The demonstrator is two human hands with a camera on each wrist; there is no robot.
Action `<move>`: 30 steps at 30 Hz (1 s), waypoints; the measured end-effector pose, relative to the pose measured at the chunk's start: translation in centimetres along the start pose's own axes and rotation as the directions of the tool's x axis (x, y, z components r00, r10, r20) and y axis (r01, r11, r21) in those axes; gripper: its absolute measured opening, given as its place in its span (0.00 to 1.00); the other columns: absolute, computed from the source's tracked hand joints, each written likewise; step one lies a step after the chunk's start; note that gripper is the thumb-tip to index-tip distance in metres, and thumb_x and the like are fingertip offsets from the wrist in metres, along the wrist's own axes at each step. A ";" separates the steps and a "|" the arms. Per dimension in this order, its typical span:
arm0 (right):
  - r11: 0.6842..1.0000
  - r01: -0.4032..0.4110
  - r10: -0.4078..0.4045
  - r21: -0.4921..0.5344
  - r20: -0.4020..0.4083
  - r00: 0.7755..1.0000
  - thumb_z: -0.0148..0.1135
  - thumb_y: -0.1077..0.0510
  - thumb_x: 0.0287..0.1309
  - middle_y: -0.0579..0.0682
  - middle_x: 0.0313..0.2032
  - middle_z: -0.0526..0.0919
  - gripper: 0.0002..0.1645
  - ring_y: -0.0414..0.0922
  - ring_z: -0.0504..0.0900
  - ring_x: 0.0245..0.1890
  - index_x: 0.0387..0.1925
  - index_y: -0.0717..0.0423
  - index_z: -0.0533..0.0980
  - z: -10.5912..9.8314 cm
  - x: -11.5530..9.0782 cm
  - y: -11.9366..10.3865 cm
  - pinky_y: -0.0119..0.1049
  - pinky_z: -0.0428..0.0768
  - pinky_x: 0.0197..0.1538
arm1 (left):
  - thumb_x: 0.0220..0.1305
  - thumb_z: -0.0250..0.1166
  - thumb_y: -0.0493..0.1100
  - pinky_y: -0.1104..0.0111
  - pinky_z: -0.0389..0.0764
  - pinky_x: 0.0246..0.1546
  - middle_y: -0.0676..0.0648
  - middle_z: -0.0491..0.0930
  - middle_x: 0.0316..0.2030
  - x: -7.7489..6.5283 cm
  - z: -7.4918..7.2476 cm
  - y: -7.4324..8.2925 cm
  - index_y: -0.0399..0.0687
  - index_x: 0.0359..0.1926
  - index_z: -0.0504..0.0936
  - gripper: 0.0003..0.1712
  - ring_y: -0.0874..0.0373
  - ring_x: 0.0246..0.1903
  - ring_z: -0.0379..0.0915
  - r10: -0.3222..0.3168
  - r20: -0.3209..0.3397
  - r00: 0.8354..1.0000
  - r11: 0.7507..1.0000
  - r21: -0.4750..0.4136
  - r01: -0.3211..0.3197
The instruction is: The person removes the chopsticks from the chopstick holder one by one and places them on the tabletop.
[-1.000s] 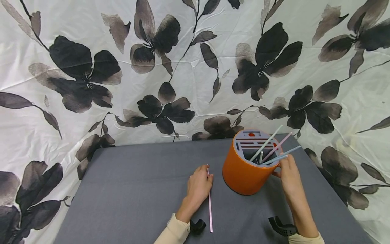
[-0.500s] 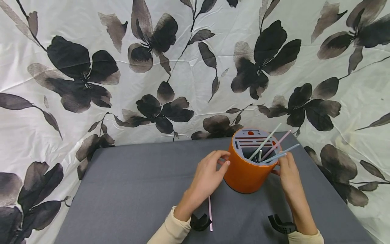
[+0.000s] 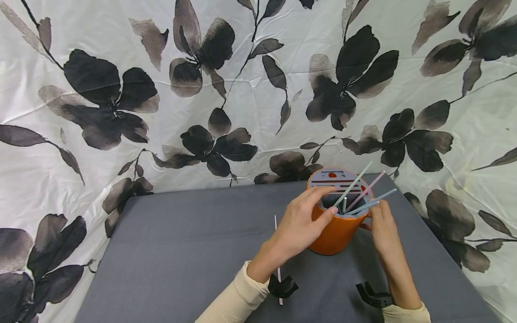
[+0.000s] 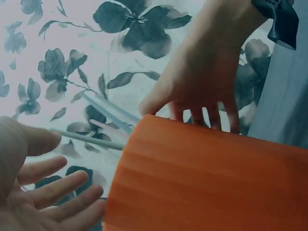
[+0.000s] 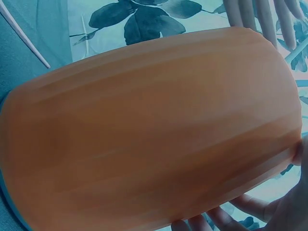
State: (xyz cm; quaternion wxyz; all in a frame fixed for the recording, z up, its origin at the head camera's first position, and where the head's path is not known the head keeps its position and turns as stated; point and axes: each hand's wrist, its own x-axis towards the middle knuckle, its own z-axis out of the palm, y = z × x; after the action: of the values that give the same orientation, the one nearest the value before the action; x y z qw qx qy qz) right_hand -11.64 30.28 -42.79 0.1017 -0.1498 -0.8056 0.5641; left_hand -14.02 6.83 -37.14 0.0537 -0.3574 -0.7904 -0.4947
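Observation:
An orange round knife holder [image 3: 329, 240] with a grey slotted top stands at the table's right. In its opening lean a green straw [image 3: 355, 181], a pink straw [image 3: 371, 190] and blue straws [image 3: 381, 197]. My left hand [image 3: 303, 222] hovers over the holder's left rim, fingers apart, thumb tip close to the green straw. The left wrist view shows no pinch around that straw [image 4: 91, 138]. My right hand [image 3: 383, 235] grips the holder's right side near the top, its fingers [image 5: 224, 219] against the wall. Under my left forearm lies another pink straw [image 3: 278, 272], partly hidden.
A grey cloth [image 3: 181, 246] covers the table. Behind it hangs a white floral curtain [image 3: 258, 98]. Black wrist mounts [image 3: 282, 287] sit on both wrists.
My left hand has let go of the pink straw on the table and moved up and right to the holder's rim. My right hand has stayed on the holder.

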 end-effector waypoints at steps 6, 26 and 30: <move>1.000 0.007 -0.007 0.003 0.000 1.000 0.36 0.43 0.82 0.36 0.45 0.71 0.21 0.31 0.72 0.46 0.59 0.53 0.65 -0.2 0.2 0.0 0.23 0.83 0.42 | 0.79 0.60 0.52 0.69 0.70 0.74 0.53 0.69 0.75 1.4 1.5 0.1 0.57 0.78 0.66 0.31 0.63 0.75 0.64 0.092 0.115 0.989 0.994 0.046 -0.098; 0.999 0.049 -0.049 -0.002 0.014 0.999 0.34 0.47 0.82 0.42 0.45 0.72 0.22 0.28 0.73 0.45 0.60 0.57 0.65 -0.5 0.1 0.4 0.23 0.84 0.42 | 0.79 0.60 0.42 0.84 0.59 0.20 0.55 0.89 0.41 2.0 2.9 0.2 0.56 0.65 0.82 0.18 0.72 0.14 0.54 0.083 0.116 0.990 0.987 0.129 -0.098; 0.999 0.051 -0.051 -0.009 0.006 0.999 0.34 0.48 0.82 0.43 0.45 0.73 0.24 0.28 0.73 0.44 0.61 0.60 0.65 -0.4 0.1 0.5 0.23 0.84 0.41 | 0.77 0.62 0.42 0.88 0.65 0.27 0.56 0.89 0.52 2.1 3.2 -0.1 0.54 0.60 0.85 0.15 0.77 0.23 0.66 0.112 0.079 0.991 0.984 0.130 -0.122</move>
State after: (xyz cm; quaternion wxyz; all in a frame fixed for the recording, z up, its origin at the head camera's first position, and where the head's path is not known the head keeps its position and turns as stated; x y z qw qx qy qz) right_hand -11.58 30.86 -43.13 0.1131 -0.1282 -0.8120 0.5580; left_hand -14.76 10.45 -37.93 0.0783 -0.4162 -0.8010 -0.4231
